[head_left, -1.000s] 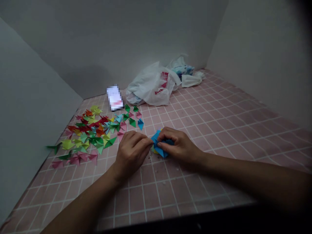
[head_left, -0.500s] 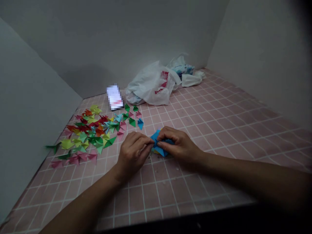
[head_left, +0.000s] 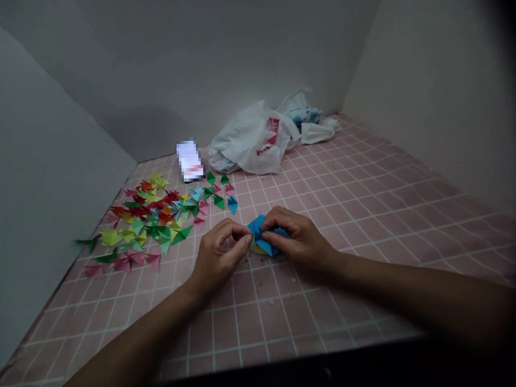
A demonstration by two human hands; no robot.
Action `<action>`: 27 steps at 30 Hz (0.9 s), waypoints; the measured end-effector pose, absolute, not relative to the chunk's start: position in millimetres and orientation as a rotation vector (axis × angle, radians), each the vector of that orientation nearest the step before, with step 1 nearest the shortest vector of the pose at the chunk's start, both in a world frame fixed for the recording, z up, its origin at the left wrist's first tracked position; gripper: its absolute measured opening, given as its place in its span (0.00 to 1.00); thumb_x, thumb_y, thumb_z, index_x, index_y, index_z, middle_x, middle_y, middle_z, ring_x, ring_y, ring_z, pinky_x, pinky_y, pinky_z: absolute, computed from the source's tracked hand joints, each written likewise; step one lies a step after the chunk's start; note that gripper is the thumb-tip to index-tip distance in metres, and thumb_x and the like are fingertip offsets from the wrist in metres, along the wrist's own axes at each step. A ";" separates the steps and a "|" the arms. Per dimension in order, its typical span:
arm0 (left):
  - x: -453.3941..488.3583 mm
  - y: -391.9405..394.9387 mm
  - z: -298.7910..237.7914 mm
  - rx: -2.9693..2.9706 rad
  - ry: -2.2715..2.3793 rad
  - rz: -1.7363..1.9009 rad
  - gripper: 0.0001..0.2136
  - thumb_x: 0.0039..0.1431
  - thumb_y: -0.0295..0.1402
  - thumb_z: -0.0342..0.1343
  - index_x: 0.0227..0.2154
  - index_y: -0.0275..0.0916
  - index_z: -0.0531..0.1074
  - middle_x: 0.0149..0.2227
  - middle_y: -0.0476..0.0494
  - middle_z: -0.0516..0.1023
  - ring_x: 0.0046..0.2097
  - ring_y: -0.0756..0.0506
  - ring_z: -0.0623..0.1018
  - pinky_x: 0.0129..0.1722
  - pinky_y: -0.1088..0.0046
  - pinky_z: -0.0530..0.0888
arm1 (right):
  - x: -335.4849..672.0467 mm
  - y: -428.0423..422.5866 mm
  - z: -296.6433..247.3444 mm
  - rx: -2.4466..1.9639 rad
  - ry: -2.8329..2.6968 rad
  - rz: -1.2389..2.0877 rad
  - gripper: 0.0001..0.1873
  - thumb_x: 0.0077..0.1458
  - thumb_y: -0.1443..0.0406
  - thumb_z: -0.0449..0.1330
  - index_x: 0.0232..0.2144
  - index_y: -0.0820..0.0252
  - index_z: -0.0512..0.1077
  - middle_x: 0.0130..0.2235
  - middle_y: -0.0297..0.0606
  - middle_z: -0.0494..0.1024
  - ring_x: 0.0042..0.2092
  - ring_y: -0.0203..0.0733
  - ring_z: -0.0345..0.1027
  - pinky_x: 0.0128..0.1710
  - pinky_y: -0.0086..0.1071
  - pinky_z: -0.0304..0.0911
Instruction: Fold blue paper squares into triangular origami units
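A sheet of blue origami paper (head_left: 269, 247), partly folded, lies between my hands near the middle of the table. My right hand (head_left: 300, 236) pinches it with thumb and index finger from the right and hides part of it. From the left, my left hand (head_left: 223, 250) has its thumb and index finger closed together at the paper's left corner. A bit of yellow paper (head_left: 258, 249) shows beneath the blue sheet. Just beyond my left hand lies a small blue folded piece (head_left: 233, 204).
Many folded paper pieces (head_left: 157, 215) in red, green, yellow and pink spread over the left side. Behind them a lit phone (head_left: 189, 161) leans upright. White plastic bags (head_left: 250, 140) lie along the back wall. Pink checked cloth (head_left: 363, 215) covers the table, with walls around.
My left fingers have shifted slightly, with the thumb drawn up toward the index finger. The blue paper's left corner now shows flatter and wider. My right hand has barely moved.
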State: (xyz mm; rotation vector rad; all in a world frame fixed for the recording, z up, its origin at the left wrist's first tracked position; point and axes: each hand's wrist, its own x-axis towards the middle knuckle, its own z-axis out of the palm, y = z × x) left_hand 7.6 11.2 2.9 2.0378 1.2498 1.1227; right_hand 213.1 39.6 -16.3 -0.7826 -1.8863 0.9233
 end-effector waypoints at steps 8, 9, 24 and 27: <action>10.9 8.2 1.1 1.343 1.231 0.959 0.08 0.57 0.37 0.62 0.34 0.37 0.78 0.34 0.46 0.79 0.36 0.47 0.75 0.38 0.70 0.70 | 212.0 39.4 -17.0 -0.723 -1.954 0.733 0.06 0.61 0.72 0.60 0.32 0.59 0.71 0.34 0.35 0.72 0.37 0.39 0.68 0.38 0.33 0.63; 11.3 7.8 1.1 1.305 1.228 0.953 0.09 0.57 0.37 0.63 0.34 0.37 0.78 0.33 0.46 0.79 0.35 0.47 0.75 0.38 0.71 0.70 | 211.7 39.2 -17.0 -0.712 -1.962 0.703 0.06 0.61 0.73 0.60 0.33 0.58 0.71 0.34 0.35 0.72 0.37 0.39 0.68 0.38 0.33 0.63; 13.4 4.4 3.9 1.175 1.151 0.942 0.07 0.55 0.37 0.63 0.34 0.39 0.81 0.32 0.46 0.80 0.33 0.48 0.74 0.34 0.71 0.70 | 211.2 38.3 -17.5 -0.669 -2.057 0.511 0.07 0.64 0.72 0.57 0.34 0.57 0.70 0.35 0.38 0.73 0.38 0.42 0.69 0.38 0.35 0.68; 13.3 5.0 2.7 1.144 1.139 0.913 0.09 0.55 0.38 0.63 0.34 0.39 0.81 0.31 0.46 0.79 0.32 0.48 0.73 0.33 0.71 0.69 | 211.1 37.6 -16.4 -0.650 -2.089 0.464 0.07 0.65 0.71 0.56 0.34 0.58 0.70 0.35 0.39 0.73 0.38 0.42 0.70 0.37 0.35 0.69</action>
